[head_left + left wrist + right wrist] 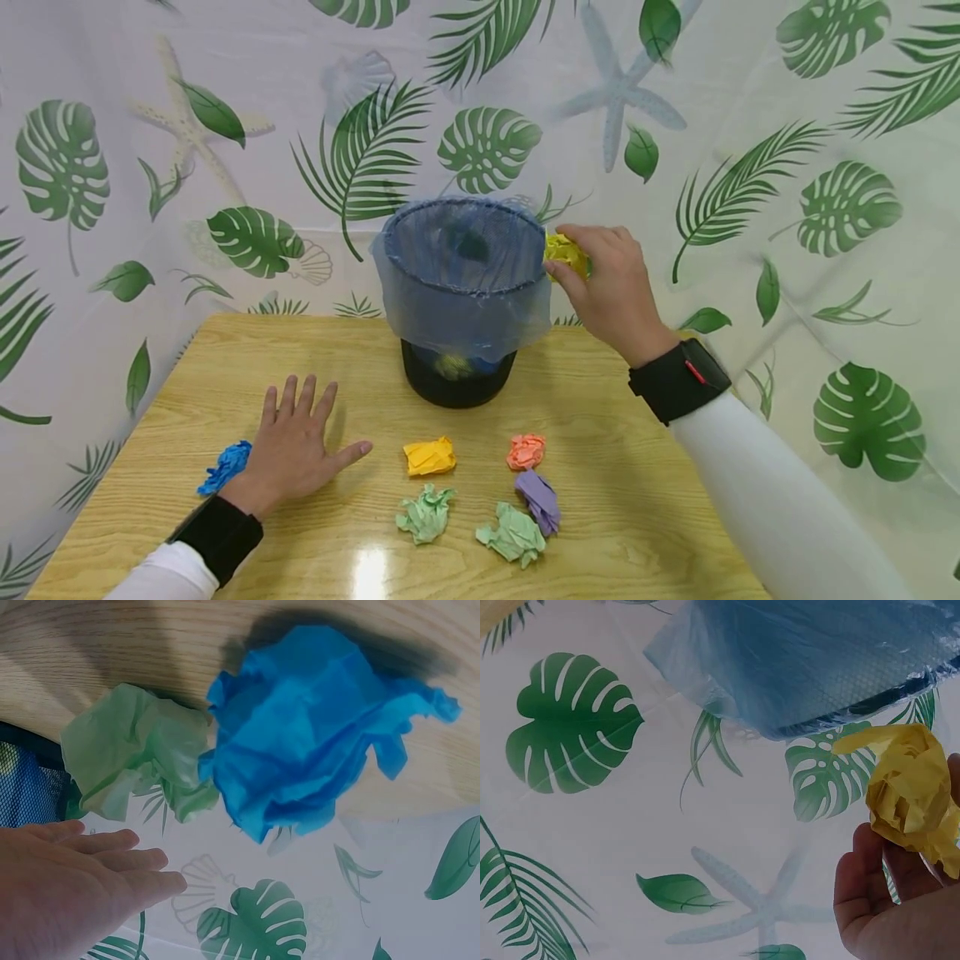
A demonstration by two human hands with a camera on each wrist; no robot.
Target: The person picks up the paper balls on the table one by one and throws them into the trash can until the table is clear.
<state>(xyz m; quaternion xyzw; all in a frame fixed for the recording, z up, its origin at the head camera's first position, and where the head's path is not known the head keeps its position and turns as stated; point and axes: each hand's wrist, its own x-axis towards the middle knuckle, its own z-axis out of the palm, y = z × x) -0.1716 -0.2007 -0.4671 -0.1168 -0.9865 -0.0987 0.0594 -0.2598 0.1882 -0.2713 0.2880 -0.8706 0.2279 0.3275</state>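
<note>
1. Crumpled yellow paper ball [566,255] is pinched by fingers of right hand [617,290], beside rim [480,292] of round black blue-plastic-lined bin [457,392].
2. Fingers of left hand [296,450] are spread near crumpled blue paper ball [227,467].

Bench [337,550]: wood-grained, yellowish. From its centre: lined bin [461,321], 12 o'clock; crumpled blue paper [225,468], 9; orange paper [430,457], centre; coral paper [527,452], 3; purple paper [538,502] just beside green paper [513,534], 4; mint paper [426,514], 6. Left-wrist view: pale-green wad [135,750] near the blue.
</note>
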